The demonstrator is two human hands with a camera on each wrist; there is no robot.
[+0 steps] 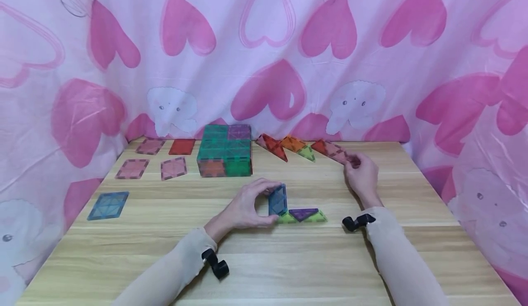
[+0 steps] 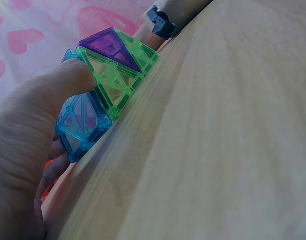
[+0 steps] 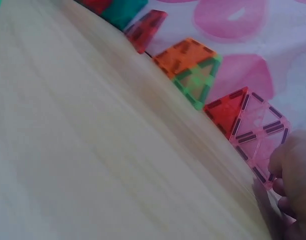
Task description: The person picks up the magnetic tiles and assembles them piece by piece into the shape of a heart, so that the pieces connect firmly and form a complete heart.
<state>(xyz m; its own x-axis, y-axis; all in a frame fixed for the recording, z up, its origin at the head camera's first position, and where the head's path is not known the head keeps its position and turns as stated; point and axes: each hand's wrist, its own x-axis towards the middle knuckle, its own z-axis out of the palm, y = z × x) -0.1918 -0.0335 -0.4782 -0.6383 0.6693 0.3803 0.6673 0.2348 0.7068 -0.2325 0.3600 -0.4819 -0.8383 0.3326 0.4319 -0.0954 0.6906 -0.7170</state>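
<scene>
Near the table's middle, my left hand holds a translucent blue magnetic tile between its thumb and fingers. In the left wrist view the thumb lies over a corner of a light green triangle tile joined to the blue tile. A purple triangle tile sits beside it, with more green at its right. At the back right, my right hand pinches the right end of the pink triangle tiles. A red triangle tile adjoins them on the left. The right fingertips are partly hidden.
A box-shaped stack of green and purple tiles stands at the back. Right of it lie red tiles and orange tiles. Pink squares, a red square and a blue square lie on the left.
</scene>
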